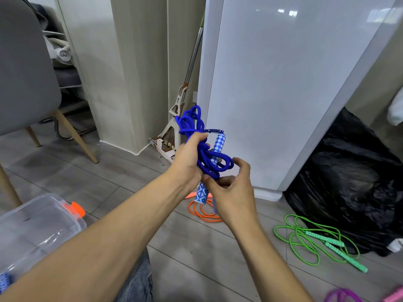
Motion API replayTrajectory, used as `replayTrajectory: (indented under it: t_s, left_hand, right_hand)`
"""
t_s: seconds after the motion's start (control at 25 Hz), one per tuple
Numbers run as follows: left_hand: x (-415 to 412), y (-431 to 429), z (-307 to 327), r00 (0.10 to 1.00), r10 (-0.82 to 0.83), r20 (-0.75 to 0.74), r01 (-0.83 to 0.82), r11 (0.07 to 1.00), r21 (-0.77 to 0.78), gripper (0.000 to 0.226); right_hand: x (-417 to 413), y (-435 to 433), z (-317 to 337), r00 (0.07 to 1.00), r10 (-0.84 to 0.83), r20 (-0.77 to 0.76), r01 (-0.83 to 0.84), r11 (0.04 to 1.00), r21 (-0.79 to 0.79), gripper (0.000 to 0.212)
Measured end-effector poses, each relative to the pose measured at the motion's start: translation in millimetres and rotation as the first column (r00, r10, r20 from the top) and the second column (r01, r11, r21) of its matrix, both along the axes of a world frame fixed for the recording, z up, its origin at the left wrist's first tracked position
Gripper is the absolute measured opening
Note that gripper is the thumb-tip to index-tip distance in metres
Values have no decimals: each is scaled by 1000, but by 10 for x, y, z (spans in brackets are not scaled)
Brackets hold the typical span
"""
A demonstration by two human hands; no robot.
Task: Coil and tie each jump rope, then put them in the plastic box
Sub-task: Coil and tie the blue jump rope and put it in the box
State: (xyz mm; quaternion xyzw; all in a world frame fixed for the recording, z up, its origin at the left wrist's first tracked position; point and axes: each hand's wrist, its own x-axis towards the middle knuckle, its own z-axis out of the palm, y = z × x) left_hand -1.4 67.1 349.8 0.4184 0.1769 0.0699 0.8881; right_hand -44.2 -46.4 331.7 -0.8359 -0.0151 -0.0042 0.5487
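Note:
A blue jump rope point(193, 124) with blue-and-white checked handles is bunched into loops in mid-air. My left hand point(189, 159) is closed around the bundle. My right hand point(231, 184) pinches a strand of the same rope at the bundle's lower end, just beside one handle. An orange jump rope point(201, 212) lies on the floor below my hands, partly hidden by them. A green jump rope point(314, 238) lies loose on the floor to the right. A purple and pink rope point(346, 295) shows at the bottom right edge. The clear plastic box point(41, 225) with an orange latch sits at the lower left.
A grey chair point(26, 68) stands at the left. A white cabinet point(283, 83) rises behind my hands, with a mop point(189, 68) leaning in the corner beside it. A full black rubbish bag point(349, 182) sits on the right. The floor is grey wood planks.

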Motion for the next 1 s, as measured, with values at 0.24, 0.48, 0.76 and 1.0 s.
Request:
replayTrajectory:
  t_s: [0.24,0.48,0.76,1.0]
  left_hand:
    - [150,164,-39,985,170,-8,-170,985,-14,14]
    - [45,185,33,996,81,49,-78,995,-56,18]
    - [13,118,32,1000,-24,9,25,991,-131,21]
    - [235,606,-85,951,291,-103,-297,953,-59,12]
  right_hand:
    - [68,-212,-190,950,152,-272,-295,718,-630,58]
    - [114,-229,-233,961,206,-186,-278,709,-648,93]
    - [103,59,-395,956,286,-59,-286,958,4,21]
    - [24,-12,-356,941,338,30,-277,816,-506,20]
